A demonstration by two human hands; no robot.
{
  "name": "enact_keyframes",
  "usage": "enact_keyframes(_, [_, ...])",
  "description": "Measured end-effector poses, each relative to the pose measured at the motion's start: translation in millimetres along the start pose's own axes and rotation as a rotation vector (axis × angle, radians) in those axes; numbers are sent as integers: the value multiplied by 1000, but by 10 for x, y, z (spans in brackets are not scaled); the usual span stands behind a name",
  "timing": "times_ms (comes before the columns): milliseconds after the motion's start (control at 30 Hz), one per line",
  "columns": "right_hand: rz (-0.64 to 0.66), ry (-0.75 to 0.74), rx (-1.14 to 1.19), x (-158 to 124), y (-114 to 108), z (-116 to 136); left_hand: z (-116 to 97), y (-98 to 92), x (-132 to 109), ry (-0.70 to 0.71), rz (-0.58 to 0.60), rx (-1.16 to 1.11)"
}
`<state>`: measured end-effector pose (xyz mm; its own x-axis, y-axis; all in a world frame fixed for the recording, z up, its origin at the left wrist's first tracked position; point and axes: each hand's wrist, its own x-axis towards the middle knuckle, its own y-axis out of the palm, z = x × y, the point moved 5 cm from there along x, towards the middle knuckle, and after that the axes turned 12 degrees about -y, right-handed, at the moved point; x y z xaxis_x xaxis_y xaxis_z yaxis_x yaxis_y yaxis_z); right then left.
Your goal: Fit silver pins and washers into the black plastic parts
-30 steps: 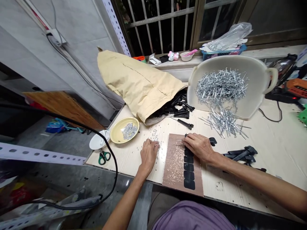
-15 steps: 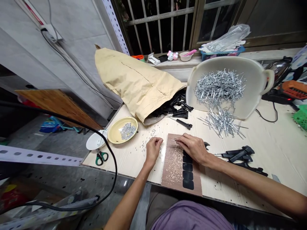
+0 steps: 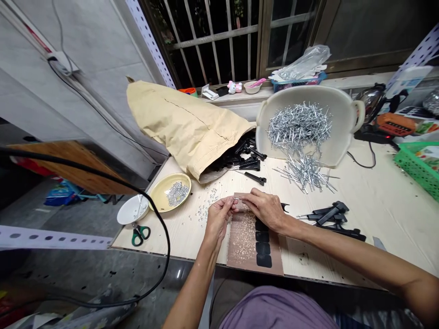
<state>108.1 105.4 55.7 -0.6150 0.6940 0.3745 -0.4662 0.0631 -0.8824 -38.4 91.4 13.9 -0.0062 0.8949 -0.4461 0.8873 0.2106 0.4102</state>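
Note:
My left hand point(image 3: 221, 217) is closed in a pinch over the left edge of a brown board point(image 3: 240, 249). What it pinches is too small to make out. Fingertips of my right hand point(image 3: 265, 209) grip a thin metal rod point(image 3: 236, 198), whose tip meets the left fingers. From behind the right hand pokes a black forked plastic end point(image 3: 284, 207); I cannot tell if it joins the rod. Beneath, the board carries pale specks and a column of black rounded pads point(image 3: 263, 248). Small shiny metal pieces point(image 3: 202, 210) lie scattered left of the board.
Black plastic parts spill from a paper sack point(image 3: 185, 123); more lie at right point(image 3: 332, 214). A white basin point(image 3: 345, 137) holds metal pins. Left are a yellow dish point(image 3: 156, 194), a white bowl point(image 3: 125, 212) and scissors point(image 3: 140, 234). A black cable point(image 3: 166, 246) hangs near my left arm.
My hands have come together: the rod's tip, apart from my left hand before, now reaches its fingers. The whole view has shifted slightly, bringing more of the green basket into sight.

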Motion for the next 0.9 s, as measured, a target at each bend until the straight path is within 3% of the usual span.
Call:
enact_keyframes(233, [-36, -6, -4, -33, -52, 13, 30, 0, 32, -27, 6, -46])
enact_keyframes(633, [21, 4, -84, -28, -65, 27, 62, 65, 34, 0, 12, -51])
enact_keyframes(900, [-44, -36, -124, -32, -26, 11, 79, 26, 64, 19, -14, 27])
